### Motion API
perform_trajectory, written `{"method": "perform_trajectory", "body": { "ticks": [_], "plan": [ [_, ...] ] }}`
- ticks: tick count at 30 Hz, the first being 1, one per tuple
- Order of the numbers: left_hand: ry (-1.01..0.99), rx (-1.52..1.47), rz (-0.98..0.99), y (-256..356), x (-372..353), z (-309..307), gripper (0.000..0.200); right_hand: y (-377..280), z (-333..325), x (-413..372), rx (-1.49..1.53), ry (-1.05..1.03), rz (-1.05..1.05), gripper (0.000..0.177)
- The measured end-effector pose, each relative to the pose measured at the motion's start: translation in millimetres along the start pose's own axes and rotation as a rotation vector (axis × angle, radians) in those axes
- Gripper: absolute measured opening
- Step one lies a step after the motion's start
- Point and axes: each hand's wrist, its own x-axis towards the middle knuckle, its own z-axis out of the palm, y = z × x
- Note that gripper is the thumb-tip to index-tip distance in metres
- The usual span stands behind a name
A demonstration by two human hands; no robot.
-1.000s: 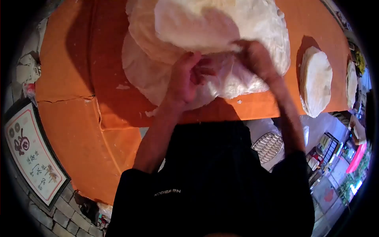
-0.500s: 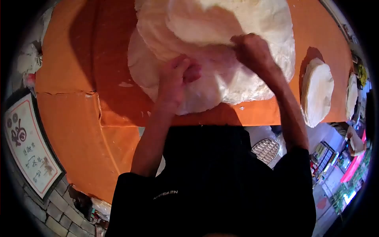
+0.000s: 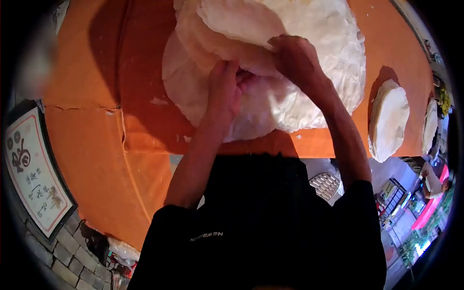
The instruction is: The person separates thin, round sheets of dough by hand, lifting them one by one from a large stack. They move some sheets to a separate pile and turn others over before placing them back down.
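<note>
A broad pile of thin, pale, overlapping sheets [image 3: 319, 29] lies on the orange cloth. Its material looks like dough or flatbread. My right hand [image 3: 296, 55] pinches the edge of a raised upper sheet [image 3: 241, 21] near the pile's middle. Just to the left and lower, my left hand [image 3: 229, 84] has its fingers curled at the edge of a sheet, partly beneath it. The fingertips of the left hand are in shadow and partly hidden.
The orange cloth [image 3: 96, 145] covers the table. At the right edge lie a round pale stack [image 3: 389, 118] and a smaller one [image 3: 429, 123]. A framed sign [image 3: 36, 174] stands at the left. Below the table edge shows a slotted stool [image 3: 326, 185].
My right hand has moved slightly left and up with the sheet edge. My left hand has shifted right and up, its fingers now at the sheet. The view has shifted a little.
</note>
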Motion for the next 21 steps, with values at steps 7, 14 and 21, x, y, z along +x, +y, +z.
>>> {"method": "perform_trajectory", "body": {
  "ticks": [7, 14, 21],
  "plan": [
    [-0.115, -0.204, 0.054, -3.6, 4.4, 4.1, 0.042, 2.3, 4.7, 5.8, 0.096, 0.016, 0.026, 0.014],
    [-0.186, -0.040, 0.171, 8.6, 16.8, 5.9, 0.035, -7.0, 1.7, 8.4, 0.286, -0.073, -0.002, 0.022],
    [-0.200, -0.022, 0.228, 16.9, 12.5, 11.7, 0.029, -7.9, 0.1, 6.2, 0.336, -0.003, -0.025, 0.030]
  ]
}}
